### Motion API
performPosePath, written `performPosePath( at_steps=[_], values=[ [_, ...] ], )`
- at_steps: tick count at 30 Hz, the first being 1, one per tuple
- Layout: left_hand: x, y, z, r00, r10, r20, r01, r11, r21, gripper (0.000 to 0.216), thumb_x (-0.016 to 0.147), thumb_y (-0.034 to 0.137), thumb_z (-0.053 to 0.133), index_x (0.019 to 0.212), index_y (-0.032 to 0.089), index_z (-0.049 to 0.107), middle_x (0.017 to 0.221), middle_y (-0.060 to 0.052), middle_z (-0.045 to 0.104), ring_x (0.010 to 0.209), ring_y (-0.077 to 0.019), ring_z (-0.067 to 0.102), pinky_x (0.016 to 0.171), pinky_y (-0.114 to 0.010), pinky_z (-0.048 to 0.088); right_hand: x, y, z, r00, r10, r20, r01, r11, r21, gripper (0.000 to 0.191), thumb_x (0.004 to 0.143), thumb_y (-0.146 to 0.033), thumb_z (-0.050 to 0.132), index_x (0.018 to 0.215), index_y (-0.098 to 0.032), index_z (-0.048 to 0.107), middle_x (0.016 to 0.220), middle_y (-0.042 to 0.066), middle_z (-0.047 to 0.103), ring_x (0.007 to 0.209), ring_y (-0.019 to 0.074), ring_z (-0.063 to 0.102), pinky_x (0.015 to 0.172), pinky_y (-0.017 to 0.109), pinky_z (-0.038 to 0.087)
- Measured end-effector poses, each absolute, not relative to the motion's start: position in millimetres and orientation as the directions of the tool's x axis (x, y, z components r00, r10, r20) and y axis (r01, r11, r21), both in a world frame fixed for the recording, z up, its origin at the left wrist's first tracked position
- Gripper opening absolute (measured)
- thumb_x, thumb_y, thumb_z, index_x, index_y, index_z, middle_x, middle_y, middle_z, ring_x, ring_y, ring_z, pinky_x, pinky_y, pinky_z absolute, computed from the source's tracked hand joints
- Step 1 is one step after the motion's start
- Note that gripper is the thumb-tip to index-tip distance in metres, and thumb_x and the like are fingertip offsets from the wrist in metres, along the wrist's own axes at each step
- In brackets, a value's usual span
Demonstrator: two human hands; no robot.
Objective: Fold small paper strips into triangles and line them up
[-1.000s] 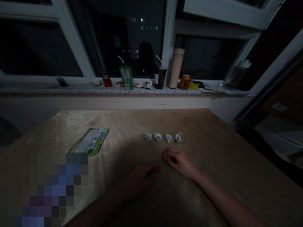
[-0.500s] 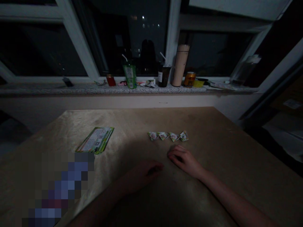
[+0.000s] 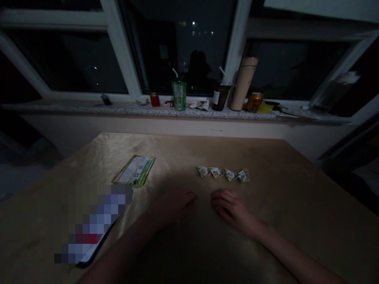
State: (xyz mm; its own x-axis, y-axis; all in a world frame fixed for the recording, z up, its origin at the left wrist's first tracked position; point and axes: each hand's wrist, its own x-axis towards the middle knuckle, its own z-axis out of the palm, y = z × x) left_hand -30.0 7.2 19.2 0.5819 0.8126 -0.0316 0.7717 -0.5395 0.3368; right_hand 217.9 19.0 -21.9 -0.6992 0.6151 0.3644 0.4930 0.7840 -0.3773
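My left hand (image 3: 177, 203) rests low over the table, dim and a little blurred, its fingers loosely bent with nothing visible in them. Facing it across a small gap, my right hand (image 3: 231, 207) lies on the tabletop with slack, slightly parted fingers and holds nothing that I can see. Just beyond the right hand, several small pyramid-shaped packets (image 3: 216, 172), white and green, form a row. A flat green and white printed package (image 3: 134, 170) lies to the left, farther from me than my left hand.
A phone-like device (image 3: 97, 225), its screen pixelated, lies left on the wooden table (image 3: 177, 148). Along the granite windowsill (image 3: 124, 109) stand a red jar (image 3: 154, 99), a green cup (image 3: 179, 94), a dark cup (image 3: 220, 96), a pinkish flask (image 3: 244, 83) and an orange can (image 3: 254, 101).
My view has turned left, so the table and sill appear farther right. The left hand has drawn slightly away from the right hand, and the right sits slightly farther from the packets.
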Motion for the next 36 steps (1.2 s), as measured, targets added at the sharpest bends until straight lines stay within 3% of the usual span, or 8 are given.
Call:
performPosePath(
  at_steps=[7, 12, 14, 19, 28, 31, 34, 36],
  values=[
    [-92, 28, 38, 0.387, 0.921, -0.045, 0.882, -0.356, 0.308, 0.026, 0.089, 0.027, 0.043, 0.098, 0.020, 0.067, 0.095, -0.006, 0.069, 0.087, -0.0220, 0.063, 0.077, -0.029, 0.045, 193, 32, -25, -0.766, 0.525, 0.369, 0.413, 0.844, -0.343, 0.023, 0.091, -0.021, 0.049, 0.110, -0.021, 0.061, 0.116, 0.009, 0.062, 0.113, 0.0221, 0.053, 0.095, 0.040, 0.044],
    [-149, 35, 47, 0.212, 0.977, 0.024, 0.957, -0.212, 0.196, 0.032, 0.088, 0.032, 0.041, 0.108, 0.022, 0.064, 0.113, -0.004, 0.065, 0.103, -0.0216, 0.059, 0.091, -0.029, 0.042, 162, 41, -26, -0.812, 0.450, 0.371, 0.345, 0.884, -0.316, 0.026, 0.091, -0.023, 0.048, 0.114, -0.019, 0.060, 0.121, 0.009, 0.061, 0.115, 0.0230, 0.053, 0.098, 0.041, 0.042],
    [-166, 35, 47, 0.139, 0.989, 0.054, 0.977, -0.146, 0.155, 0.037, 0.086, 0.031, 0.041, 0.115, 0.017, 0.061, 0.118, -0.009, 0.062, 0.107, -0.0234, 0.058, 0.093, -0.031, 0.041, 150, 44, -24, -0.829, 0.428, 0.359, 0.329, 0.893, -0.306, 0.027, 0.091, -0.023, 0.047, 0.114, -0.019, 0.060, 0.121, 0.009, 0.061, 0.115, 0.0226, 0.052, 0.099, 0.041, 0.041],
    [-188, 33, 42, 0.043, 0.997, 0.070, 0.994, -0.050, 0.097, 0.045, 0.086, 0.031, 0.040, 0.125, 0.013, 0.054, 0.137, -0.010, 0.049, 0.127, -0.0257, 0.042, 0.107, -0.035, 0.029, 124, 52, -20, -0.860, 0.383, 0.336, 0.294, 0.912, -0.287, 0.027, 0.092, -0.024, 0.045, 0.114, -0.019, 0.061, 0.122, 0.008, 0.061, 0.117, 0.0218, 0.052, 0.101, 0.040, 0.039],
    [-196, 29, 35, -0.030, 0.999, -0.031, 0.994, 0.033, 0.100, 0.048, 0.087, 0.021, 0.036, 0.132, 0.006, 0.047, 0.143, -0.016, 0.040, 0.131, -0.0246, 0.038, 0.107, -0.032, 0.031, 63, 74, -22, -0.878, 0.343, 0.333, 0.254, 0.925, -0.284, 0.030, 0.093, -0.025, 0.043, 0.118, -0.019, 0.058, 0.125, 0.009, 0.059, 0.118, 0.0207, 0.051, 0.102, 0.038, 0.038],
    [-192, 27, 32, -0.043, 0.998, -0.051, 0.994, 0.048, 0.097, 0.048, 0.088, 0.022, 0.036, 0.133, 0.006, 0.045, 0.146, -0.016, 0.035, 0.136, -0.0244, 0.029, 0.109, -0.032, 0.027, 37, 82, -23, -0.859, 0.380, 0.344, 0.275, 0.908, -0.316, 0.042, 0.090, -0.023, 0.045, 0.131, -0.015, 0.046, 0.135, 0.013, 0.050, 0.123, 0.0228, 0.048, 0.103, 0.039, 0.040],
    [-189, 25, 29, -0.062, 0.995, -0.081, 0.992, 0.070, 0.102, 0.045, 0.087, 0.024, 0.041, 0.128, 0.007, 0.049, 0.143, -0.018, 0.040, 0.134, -0.0274, 0.033, 0.107, -0.035, 0.031, 14, 91, -26, -0.832, 0.392, 0.392, 0.256, 0.899, -0.355, 0.055, 0.088, -0.020, 0.047, 0.140, -0.010, 0.032, 0.146, 0.016, 0.035, 0.133, 0.0232, 0.036, 0.108, 0.038, 0.035],
    [-189, 24, 28, -0.069, 0.992, -0.101, 0.990, 0.081, 0.114, 0.041, 0.086, 0.025, 0.044, 0.122, 0.007, 0.053, 0.138, -0.021, 0.045, 0.132, -0.0307, 0.037, 0.103, -0.039, 0.036, 2, 97, -30, -0.819, 0.403, 0.409, 0.263, 0.896, -0.358, 0.055, 0.088, -0.020, 0.046, 0.140, -0.008, 0.032, 0.148, 0.018, 0.030, 0.135, 0.0238, 0.032, 0.110, 0.038, 0.033]
  ],
)
